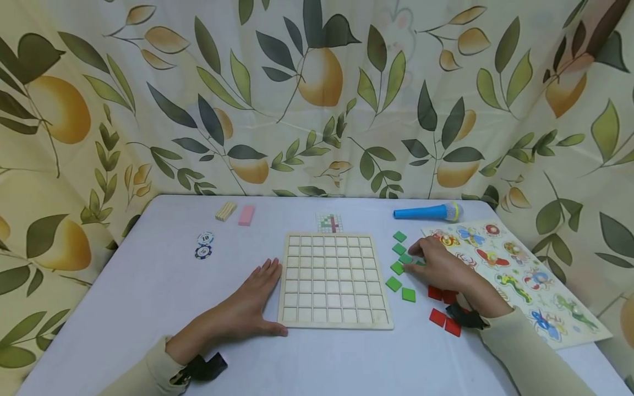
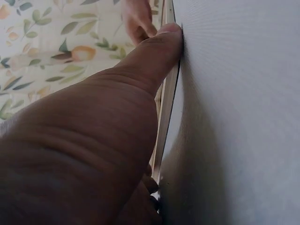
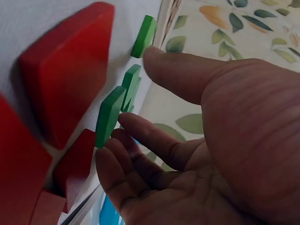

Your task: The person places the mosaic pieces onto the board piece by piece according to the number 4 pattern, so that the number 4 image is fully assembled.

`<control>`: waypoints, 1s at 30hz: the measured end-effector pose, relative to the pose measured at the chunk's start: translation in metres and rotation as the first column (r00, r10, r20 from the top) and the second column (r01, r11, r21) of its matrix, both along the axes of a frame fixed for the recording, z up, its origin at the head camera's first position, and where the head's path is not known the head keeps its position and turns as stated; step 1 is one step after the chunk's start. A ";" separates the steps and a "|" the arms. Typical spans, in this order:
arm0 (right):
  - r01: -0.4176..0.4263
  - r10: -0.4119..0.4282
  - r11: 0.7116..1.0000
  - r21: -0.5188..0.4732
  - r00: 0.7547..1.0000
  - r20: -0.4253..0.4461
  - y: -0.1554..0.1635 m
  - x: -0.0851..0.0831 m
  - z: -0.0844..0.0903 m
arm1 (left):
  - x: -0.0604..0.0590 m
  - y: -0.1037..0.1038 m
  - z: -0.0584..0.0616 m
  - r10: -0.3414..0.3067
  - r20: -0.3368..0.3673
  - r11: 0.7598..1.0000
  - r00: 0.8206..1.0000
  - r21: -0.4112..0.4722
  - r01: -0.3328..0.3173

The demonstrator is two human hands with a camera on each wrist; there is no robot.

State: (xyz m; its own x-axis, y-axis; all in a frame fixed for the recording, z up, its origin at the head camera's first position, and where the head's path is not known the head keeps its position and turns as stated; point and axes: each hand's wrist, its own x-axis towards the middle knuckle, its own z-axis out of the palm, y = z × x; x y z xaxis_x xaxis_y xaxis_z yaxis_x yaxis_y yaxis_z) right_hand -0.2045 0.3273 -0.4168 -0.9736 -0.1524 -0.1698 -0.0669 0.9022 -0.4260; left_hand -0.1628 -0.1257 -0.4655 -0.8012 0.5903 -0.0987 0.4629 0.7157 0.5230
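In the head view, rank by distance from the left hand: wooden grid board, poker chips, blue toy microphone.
1. Wooden grid board, touching the left hand, on its right.
2. Poker chips, farther back, to its left.
3. Blue toy microphone, far back right.

Flat green square tiles (image 1: 399,248), scattered loose on the white counter (image 1: 148,286) at right of centre, just beside a pale wooden grid board (image 1: 333,279) lying flat mid-frame, all cells bare. Red tiles (image 1: 438,317) lower right.

Left hand (image 2: 93,140) lying flat on the white table (image 2: 239,117), thumb (image 2: 154,51) pressing against the wooden board's edge (image 2: 165,122); leaf-print curtain (image 2: 56,47) showing behind.
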 end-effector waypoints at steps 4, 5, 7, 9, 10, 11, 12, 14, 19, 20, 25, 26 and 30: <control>-0.031 0.032 0.999 0.020 0.999 -0.037 -0.002 0.003 -0.003 | 0.001 -0.002 0.002 0.006 0.006 1.000 1.000 0.003 -0.006; -0.030 0.031 0.999 0.023 0.999 -0.042 -0.003 0.003 -0.003 | 0.002 -0.002 0.002 0.002 0.009 1.000 1.000 0.008 -0.002; -0.029 0.030 0.999 0.027 0.998 -0.047 -0.004 0.002 -0.004 | 0.002 -0.004 0.004 -0.003 0.015 1.000 1.000 0.013 0.003; -0.030 0.031 0.999 0.026 0.999 -0.039 -0.004 0.002 -0.003 | 0.003 -0.004 0.004 -0.008 0.011 1.000 1.000 0.019 0.008; -0.032 0.033 0.999 0.024 0.999 -0.031 -0.003 0.001 -0.003 | 0.003 -0.004 0.004 -0.003 0.014 1.000 1.000 0.017 0.003; -0.035 0.035 0.999 0.019 0.999 -0.025 -0.003 0.001 -0.003 | 0.002 -0.004 0.004 0.002 0.016 1.000 1.000 0.019 -0.002; -0.039 0.039 0.999 0.016 0.999 -0.021 -0.001 0.001 -0.002 | 0.002 -0.003 0.005 0.009 0.019 1.000 1.000 0.022 -0.009; -0.048 0.048 0.999 0.008 0.999 -0.011 0.002 0.001 -0.001 | 0.001 -0.001 0.005 0.021 0.025 0.999 0.999 0.037 -0.022; -0.067 0.067 0.998 0.002 0.998 -0.013 0.006 0.001 -0.002 | -0.002 0.004 0.005 0.052 0.048 0.997 0.997 0.046 -0.054; -0.070 0.070 0.998 0.002 0.997 -0.022 0.005 0.000 -0.002 | -0.002 0.004 0.005 0.058 0.051 0.997 0.997 0.040 -0.060; -0.085 0.086 0.996 0.022 0.993 -0.075 0.001 -0.002 -0.004 | -0.005 0.005 0.004 0.067 0.042 0.997 0.997 0.024 -0.068; -0.084 0.085 0.996 0.023 0.993 -0.080 0.001 -0.002 -0.004 | -0.005 0.005 0.003 0.064 0.039 0.998 0.997 0.019 -0.065; -0.063 0.063 0.998 0.002 0.995 -0.078 0.001 -0.004 0.000 | -0.007 0.004 0.003 0.044 0.021 0.999 0.999 0.009 -0.044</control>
State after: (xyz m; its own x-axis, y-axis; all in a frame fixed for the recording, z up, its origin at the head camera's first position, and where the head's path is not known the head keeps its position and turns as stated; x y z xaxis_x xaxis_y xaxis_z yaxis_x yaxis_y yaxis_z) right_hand -0.2089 0.3285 -0.4168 -0.9724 -0.2138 -0.0933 -0.1568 0.8952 -0.4173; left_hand -0.1695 -0.1222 -0.4625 -0.8240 0.5558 -0.1102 0.4203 0.7301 0.5388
